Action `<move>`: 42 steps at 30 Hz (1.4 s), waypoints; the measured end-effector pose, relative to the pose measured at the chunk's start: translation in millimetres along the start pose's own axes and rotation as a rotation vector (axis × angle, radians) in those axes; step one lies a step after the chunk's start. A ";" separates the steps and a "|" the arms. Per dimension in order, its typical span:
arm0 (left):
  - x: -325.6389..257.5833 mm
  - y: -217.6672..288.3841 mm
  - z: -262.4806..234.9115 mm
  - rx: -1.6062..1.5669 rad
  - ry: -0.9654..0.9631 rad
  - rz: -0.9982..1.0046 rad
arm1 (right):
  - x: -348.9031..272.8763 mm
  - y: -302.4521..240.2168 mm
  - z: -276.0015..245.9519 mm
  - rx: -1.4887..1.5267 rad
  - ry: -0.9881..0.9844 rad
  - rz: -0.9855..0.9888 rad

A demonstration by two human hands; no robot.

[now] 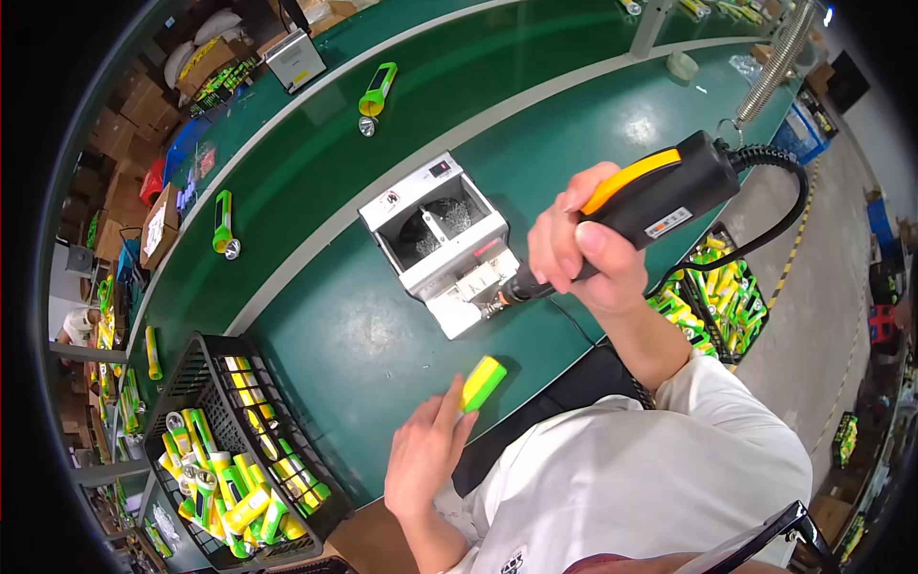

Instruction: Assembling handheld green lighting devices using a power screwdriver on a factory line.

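Note:
My right hand (583, 253) grips a black and orange electric screwdriver (660, 196) that hangs from a coiled cable. Its tip points down-left at the front of a white screw feeder box (440, 239) on the green bench. My left hand (426, 454) is lower down at the bench's near edge. Its fingers hold one end of a small yellow and green flashlight part (483, 383), which lies on the bench.
A black wire basket (206, 359) with several green and yellow flashlights stands at the left. Another basket (732, 297) of them sits at the right, below the bench. Two flashlights (376, 91) (223, 222) lie on the far belt. Cardboard boxes are stacked far left.

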State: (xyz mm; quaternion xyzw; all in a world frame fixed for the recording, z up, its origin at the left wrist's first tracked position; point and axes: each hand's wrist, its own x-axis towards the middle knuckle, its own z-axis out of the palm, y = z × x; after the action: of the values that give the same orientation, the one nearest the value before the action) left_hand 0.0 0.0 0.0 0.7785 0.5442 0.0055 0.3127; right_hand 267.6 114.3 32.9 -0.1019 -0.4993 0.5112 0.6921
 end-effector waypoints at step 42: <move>52.2 13.3 40.9 -0.003 0.518 0.245 | -23.4 36.5 27.9 -0.262 -0.044 0.353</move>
State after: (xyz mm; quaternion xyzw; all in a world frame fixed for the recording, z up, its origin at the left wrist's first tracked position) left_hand 46.7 21.9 -43.7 0.8106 0.5078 0.2428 0.1613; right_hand 223.8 101.7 8.8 -0.2657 -0.5508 0.5571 0.5618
